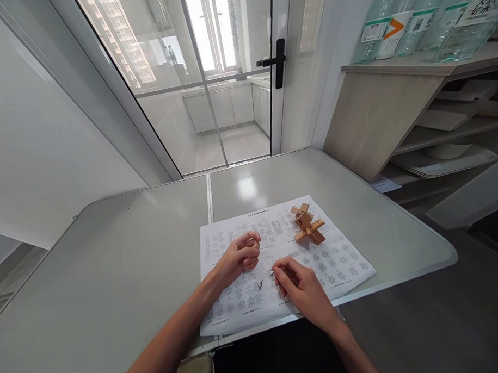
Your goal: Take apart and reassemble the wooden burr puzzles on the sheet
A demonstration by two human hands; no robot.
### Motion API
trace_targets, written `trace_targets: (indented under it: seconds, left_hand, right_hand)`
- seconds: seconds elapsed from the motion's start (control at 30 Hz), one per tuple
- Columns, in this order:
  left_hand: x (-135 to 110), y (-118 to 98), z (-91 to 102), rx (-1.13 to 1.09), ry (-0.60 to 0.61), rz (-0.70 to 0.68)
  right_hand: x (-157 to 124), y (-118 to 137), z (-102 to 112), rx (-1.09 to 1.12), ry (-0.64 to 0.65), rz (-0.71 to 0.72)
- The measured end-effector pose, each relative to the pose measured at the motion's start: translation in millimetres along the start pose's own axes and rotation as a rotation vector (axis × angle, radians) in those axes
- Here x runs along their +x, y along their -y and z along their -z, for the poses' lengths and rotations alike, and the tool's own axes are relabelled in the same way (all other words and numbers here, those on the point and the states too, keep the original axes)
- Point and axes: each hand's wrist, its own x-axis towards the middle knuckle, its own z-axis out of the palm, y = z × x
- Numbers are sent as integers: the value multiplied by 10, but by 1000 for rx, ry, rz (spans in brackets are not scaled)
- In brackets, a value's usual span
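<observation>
A large white sheet printed with rows of small diagrams (214,248) lies on the table under both hands. My left hand (242,254) rests on it, fingers loosely curled, with nothing visible in them. To its right, my right hand (298,286) is closed in a pinch over the sheet. A tiny dark bit shows at its fingertips, too small to name. Beyond the right hand, an interlocking wooden block puzzle (307,225) sits on the upper right of the sheet, its crossed pieces sticking out. Neither hand touches it. A dark pen-like mark is on the paper between my hands.
The grey table (148,259) has a seam across it and rounded corners. Behind it stands a glass door (235,121) with a black handle (279,63). On the right, a wooden shelf unit (390,115) carries several clear plastic bottles (413,29).
</observation>
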Motion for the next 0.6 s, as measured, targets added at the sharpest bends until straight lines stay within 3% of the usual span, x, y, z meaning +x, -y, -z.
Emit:
trace_targets:
  seconds: [0.6]
  left_hand:
    - [22,-18,50,-32,-36,19]
  right_hand:
    - [-1,-22,0,-9,9,17]
